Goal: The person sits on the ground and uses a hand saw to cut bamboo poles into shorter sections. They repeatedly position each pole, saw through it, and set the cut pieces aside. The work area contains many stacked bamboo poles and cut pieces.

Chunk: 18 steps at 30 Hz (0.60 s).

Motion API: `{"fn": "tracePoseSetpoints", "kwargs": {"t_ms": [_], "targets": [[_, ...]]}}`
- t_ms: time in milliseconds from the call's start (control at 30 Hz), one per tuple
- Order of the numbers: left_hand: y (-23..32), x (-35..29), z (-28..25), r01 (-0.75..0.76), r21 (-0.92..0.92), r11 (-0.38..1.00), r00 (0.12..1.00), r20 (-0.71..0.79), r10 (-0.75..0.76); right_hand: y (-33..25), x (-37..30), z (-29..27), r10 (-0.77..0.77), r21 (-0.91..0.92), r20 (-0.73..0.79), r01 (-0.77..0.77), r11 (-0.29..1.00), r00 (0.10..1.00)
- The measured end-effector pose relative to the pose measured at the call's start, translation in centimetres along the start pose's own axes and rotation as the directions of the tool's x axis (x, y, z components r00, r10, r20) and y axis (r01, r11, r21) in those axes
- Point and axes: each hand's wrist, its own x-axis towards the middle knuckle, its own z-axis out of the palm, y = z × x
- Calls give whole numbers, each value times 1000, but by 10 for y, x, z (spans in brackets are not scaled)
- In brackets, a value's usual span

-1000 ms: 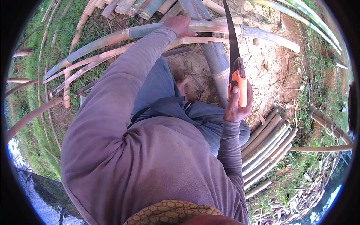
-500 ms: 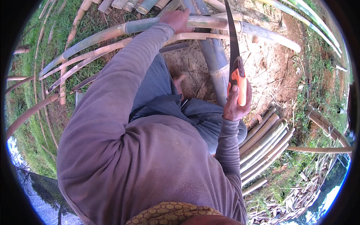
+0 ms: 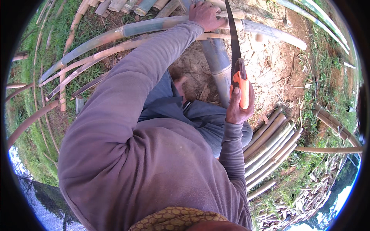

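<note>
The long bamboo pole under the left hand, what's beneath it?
A thick bamboo log shows on both sides of the pole, so it seems to run underneath. The left hand covers most of the crossing, so I can't see whether they touch.

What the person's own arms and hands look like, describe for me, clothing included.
Both arms are covered by long, plain sleeves in a muted purplish grey: the left sleeve is loose and creased at the shoulder, the right sleeve bunched in folds along the forearm. Both reach about the wrist. The left hand and right hand are bare, without gloves.
</note>
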Motion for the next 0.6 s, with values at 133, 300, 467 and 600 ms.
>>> {"fn": "tracePoseSetpoints", "kwargs": {"t_ms": [133, 300, 467, 600], "targets": [[25, 10, -8, 92, -59, 994, 988, 134, -83, -9, 3, -3, -22, 17, 10, 22, 1000, 1000], [28, 10, -12, 145, -55, 988, 970, 205, -131, -5, 0, -1, 6, 90, -2, -6, 996, 1000], [25, 9, -8, 148, -42, 988, 969, 205, -136, 1, 1, -7, 28, 98, 42, -32, 995, 999], [24, 8, -8, 166, -29, 986, 965, 211, -156, -6, -2, -9, 74, 118, 59, -81, 990, 996]]}}
